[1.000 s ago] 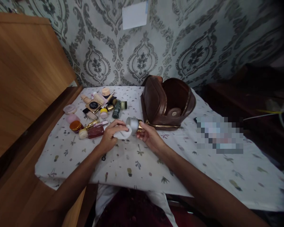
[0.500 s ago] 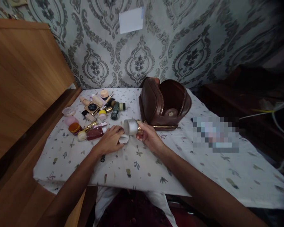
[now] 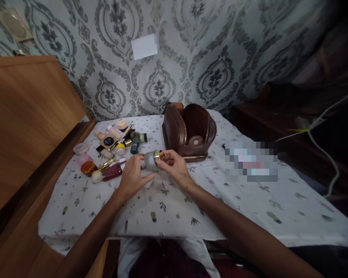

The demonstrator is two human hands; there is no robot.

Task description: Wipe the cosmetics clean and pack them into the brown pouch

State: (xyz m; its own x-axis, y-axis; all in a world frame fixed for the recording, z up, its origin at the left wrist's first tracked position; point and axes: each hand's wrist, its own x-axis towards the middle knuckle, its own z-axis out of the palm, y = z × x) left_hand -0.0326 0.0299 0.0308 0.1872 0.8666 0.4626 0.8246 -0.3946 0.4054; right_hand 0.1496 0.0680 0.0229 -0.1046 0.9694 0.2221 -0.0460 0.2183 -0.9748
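Above a patterned tablecloth (image 3: 178, 224), the person's left hand (image 3: 133, 173) reaches to the base of a frosted jar (image 3: 150, 161), thumb stretched out; from here I can't tell whether it grips anything. The right hand (image 3: 176, 168) pinches the jar's gold end (image 3: 157, 157), holding it sideways between both hands. Beyond, cosmetics (image 3: 108, 141) cluster at left, and a brown bag (image 3: 174, 131) gapes before the wall (image 3: 159, 85).

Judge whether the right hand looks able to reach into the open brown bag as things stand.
Probably yes: the brown bag stands just beyond the right hand, its mouth open and nothing seen blocking it, though that hand holds the gold-lidded jar.
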